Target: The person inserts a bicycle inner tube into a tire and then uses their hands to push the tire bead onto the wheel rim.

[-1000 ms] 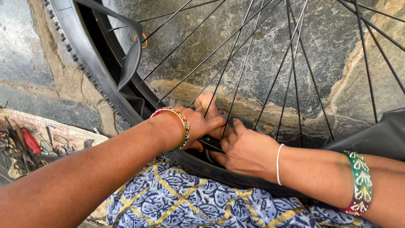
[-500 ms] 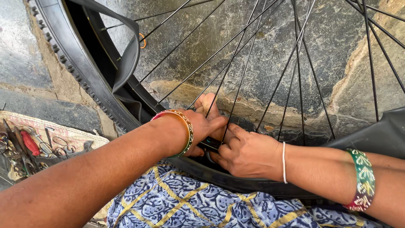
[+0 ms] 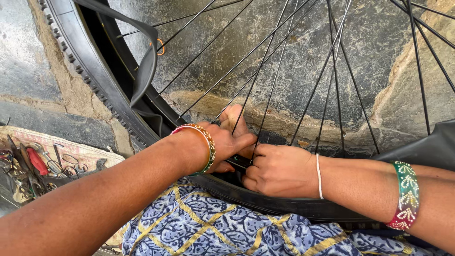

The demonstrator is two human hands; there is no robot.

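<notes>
the fingers (image 3: pixel 253 163) of the right hand (image 3: pixel 279 169) are curled tight into a fist-like grip down at the wheel rim (image 3: pixel 237 166), though what exactly they pinch is hidden under the knuckles. the left hand (image 3: pixel 227 142) lies just beside it, touching it, its fingers bent and pressing on the same spot, the thumb laid over toward the right hand; whether they close on anything cannot be told. both hands work at the bottom of a bicycle wheel, where thin dark metal spokes (image 3: pixel 284 61) fan upward and outward. the black rubber tyre (image 3: pixel 85 71) curves up on the left with a knobbly tread along its edge, and a smooth, limp black inner tube (image 3: pixel 144 61) hangs out of it in a loop; the tyre also runs under the hands as a smooth dark band (image 3: pixel 294 206). the left wrist wears a gold and red bangle (image 3: pixel 206 142), the right a thin white band (image 3: pixel 318 175) and, further up the forearm, a green and red patterned bangle (image 3: pixel 403 194). below the arms lies blue printed cloth (image 3: pixel 213 227) with yellow lines. behind the wheel is a rough, mottled grey stone wall (image 3: pixel 369 57) with sandy mortar seams. at far left, small metal tools (image 3: pixel 33 166) lie jumbled on a worn pale cloth (image 3: pixel 90 151) on the ground.
</notes>
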